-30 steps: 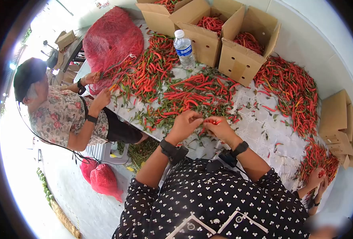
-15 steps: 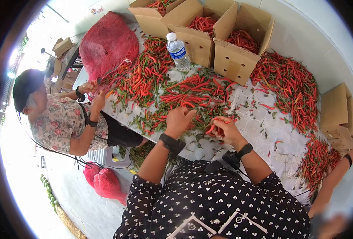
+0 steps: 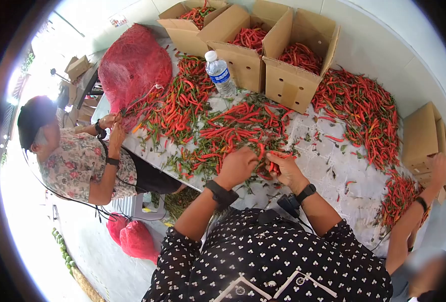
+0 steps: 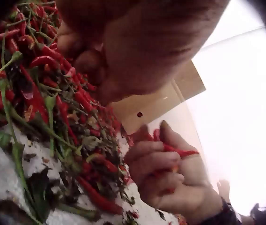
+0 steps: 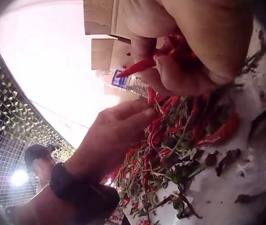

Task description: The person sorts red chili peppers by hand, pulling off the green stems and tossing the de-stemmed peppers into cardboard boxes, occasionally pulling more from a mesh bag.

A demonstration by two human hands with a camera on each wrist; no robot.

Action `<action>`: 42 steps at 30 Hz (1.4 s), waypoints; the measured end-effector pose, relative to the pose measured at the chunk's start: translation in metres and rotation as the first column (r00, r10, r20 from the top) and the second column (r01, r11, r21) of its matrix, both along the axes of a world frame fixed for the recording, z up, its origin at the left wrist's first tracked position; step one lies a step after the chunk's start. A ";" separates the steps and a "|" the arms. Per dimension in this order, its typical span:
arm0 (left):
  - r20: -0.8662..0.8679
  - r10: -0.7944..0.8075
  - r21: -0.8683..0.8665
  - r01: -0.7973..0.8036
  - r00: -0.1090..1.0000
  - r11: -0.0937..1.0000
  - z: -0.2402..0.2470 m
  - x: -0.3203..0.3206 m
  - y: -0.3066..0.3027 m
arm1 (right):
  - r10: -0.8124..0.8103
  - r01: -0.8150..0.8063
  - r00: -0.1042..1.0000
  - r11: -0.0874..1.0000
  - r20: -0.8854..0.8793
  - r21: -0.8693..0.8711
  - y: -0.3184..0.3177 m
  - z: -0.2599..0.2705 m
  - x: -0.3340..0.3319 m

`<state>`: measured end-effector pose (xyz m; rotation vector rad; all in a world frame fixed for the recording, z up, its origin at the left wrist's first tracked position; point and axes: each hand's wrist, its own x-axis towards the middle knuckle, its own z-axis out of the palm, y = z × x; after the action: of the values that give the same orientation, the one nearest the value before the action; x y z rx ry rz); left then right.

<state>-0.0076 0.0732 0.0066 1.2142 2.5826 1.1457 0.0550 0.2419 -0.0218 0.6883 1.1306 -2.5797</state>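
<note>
My right hand (image 3: pixel 292 172) holds several red chili peppers (image 5: pixel 137 67) in curled fingers; their tips stick out past the thumb and fingers. Just to its left, my left hand (image 3: pixel 237 169) reaches down to the near edge of the middle chili heap (image 3: pixel 243 132). A red chili (image 3: pixel 261 150) shows upright at the left fingertips, pinched there. In the left wrist view the left hand's curled fingers hang close over chilies with green stems (image 4: pixel 51 124), and its palm hides most of the grip.
Cardboard boxes (image 3: pixel 291 90) of chilies stand at the back beside a water bottle (image 3: pixel 220 75). Further heaps lie right (image 3: pixel 359 116) and left (image 3: pixel 185 100), near a red mesh sack (image 3: pixel 134 70). Another person (image 3: pixel 82 161) works at the left; another person's arm (image 3: pixel 409 221) extends at the right.
My hands separated, the left going forward to the heap, then came close together again. Chilies stay in the right hand. The arm at the right moved up toward the stacked boxes.
</note>
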 end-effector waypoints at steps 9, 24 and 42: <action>0.214 0.097 -0.003 -0.098 0.972 0.995 -0.011 0.001 0.011 | -0.112 0.117 0.987 0.993 -0.114 0.035 0.000 0.003 0.001; -0.276 -0.026 -0.201 -0.031 0.961 0.979 -0.039 -0.048 0.036 | -0.120 0.108 0.992 0.974 -0.050 -0.197 0.022 -0.006 0.008; 0.523 0.193 0.138 -0.306 0.830 0.942 0.007 -0.006 0.008 | 0.007 0.005 0.998 0.980 -0.057 0.201 -0.010 0.004 0.001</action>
<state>-0.0139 0.0813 0.0136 0.4906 2.2896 1.5792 0.0563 0.2324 -0.0175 0.6586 1.4243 -2.5220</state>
